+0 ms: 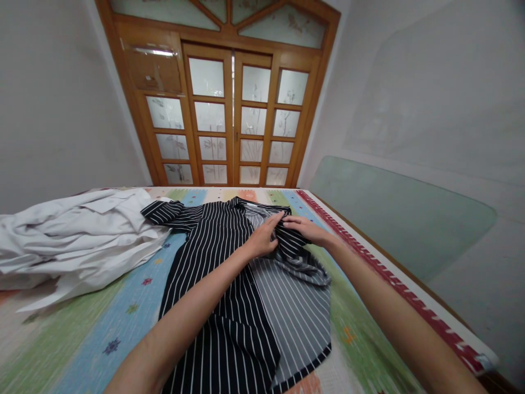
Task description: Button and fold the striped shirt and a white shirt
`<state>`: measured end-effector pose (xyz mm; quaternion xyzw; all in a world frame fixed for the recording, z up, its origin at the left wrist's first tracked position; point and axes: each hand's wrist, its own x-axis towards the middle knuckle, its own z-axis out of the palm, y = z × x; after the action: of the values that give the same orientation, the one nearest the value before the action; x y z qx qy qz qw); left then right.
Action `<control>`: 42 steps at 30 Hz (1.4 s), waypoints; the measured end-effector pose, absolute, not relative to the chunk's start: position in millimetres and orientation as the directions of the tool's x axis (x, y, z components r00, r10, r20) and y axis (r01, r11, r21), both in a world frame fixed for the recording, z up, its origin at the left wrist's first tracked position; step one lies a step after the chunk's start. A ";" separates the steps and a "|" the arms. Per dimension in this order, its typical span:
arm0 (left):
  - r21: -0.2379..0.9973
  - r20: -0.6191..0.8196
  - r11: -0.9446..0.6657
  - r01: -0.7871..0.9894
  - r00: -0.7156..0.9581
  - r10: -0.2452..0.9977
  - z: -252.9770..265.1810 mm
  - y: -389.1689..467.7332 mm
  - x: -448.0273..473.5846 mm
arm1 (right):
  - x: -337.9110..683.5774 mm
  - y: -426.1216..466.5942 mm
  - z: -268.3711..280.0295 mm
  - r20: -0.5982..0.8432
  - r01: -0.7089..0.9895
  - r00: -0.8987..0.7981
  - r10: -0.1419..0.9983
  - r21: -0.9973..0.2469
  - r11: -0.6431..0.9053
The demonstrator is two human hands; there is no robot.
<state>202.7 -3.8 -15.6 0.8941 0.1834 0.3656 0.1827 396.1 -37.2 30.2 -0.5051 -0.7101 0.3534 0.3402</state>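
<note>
A black shirt with white stripes [217, 235] lies front up on the bed, its short sleeve stretched out to the left. One front panel is turned back, so the grey striped inner side [293, 301] shows. My left hand [264, 239] reaches across the shirt below the collar, fingers and thumb around bunched cloth by the right sleeve. Close beside it, my right hand [305, 227] pinches the same cloth from the outer side, fingertips almost meeting those of my left. The right thumb is hidden.
A heap of white cloth [82, 241] lies left of the shirt. The bed carries a colourful striped cover [139, 295] with a red-patterned border on the right. A pale green panel [406, 208] stands along the right wall. Wooden glazed doors [233, 115] are at the back.
</note>
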 end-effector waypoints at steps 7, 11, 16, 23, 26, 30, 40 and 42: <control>0.418 0.382 -0.834 0.361 0.763 0.521 -23.8 -2.1 187.3 | 406.8 -52.2 18.5 -0.124 0.679 -0.486 0.865 -0.677 0.284; 0.369 0.403 -0.837 0.403 0.743 0.535 -29.8 0.5 175.8 | 418.4 -56.2 15.2 -0.125 0.775 -0.428 0.895 -0.560 0.293; 0.342 0.415 -0.823 0.453 0.713 0.565 -25.2 -0.8 168.9 | 423.0 -52.7 13.8 -0.163 0.872 -0.386 0.908 -0.386 0.301; 0.326 0.319 -0.847 0.420 0.794 0.517 -15.2 2.7 162.0 | 425.9 -47.3 7.2 -0.109 0.971 -0.240 0.965 -0.039 0.237; 0.360 0.244 -0.823 0.439 0.807 0.538 -14.9 8.5 156.8 | 435.0 -49.0 6.0 -0.043 0.986 -0.166 0.985 -0.004 0.166; 0.588 0.175 -0.651 0.480 0.710 0.682 -16.9 18.0 154.2 | 448.5 -48.7 6.2 -0.084 0.979 -0.182 0.980 -0.105 0.173; 0.783 0.196 -0.386 0.488 0.396 0.897 -32.8 56.8 194.8 | 449.1 -20.2 -18.2 0.140 0.862 0.115 0.983 -0.506 -0.029; 0.811 0.182 -0.359 0.462 0.384 0.905 -30.7 67.3 205.7 | 445.5 -14.4 -22.7 0.133 0.854 0.078 0.988 -0.520 0.002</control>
<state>205.7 67.3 -30.7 0.7582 0.4507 0.3238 0.3424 445.5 -14.4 -22.7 -0.6927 -0.6648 0.1374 0.2433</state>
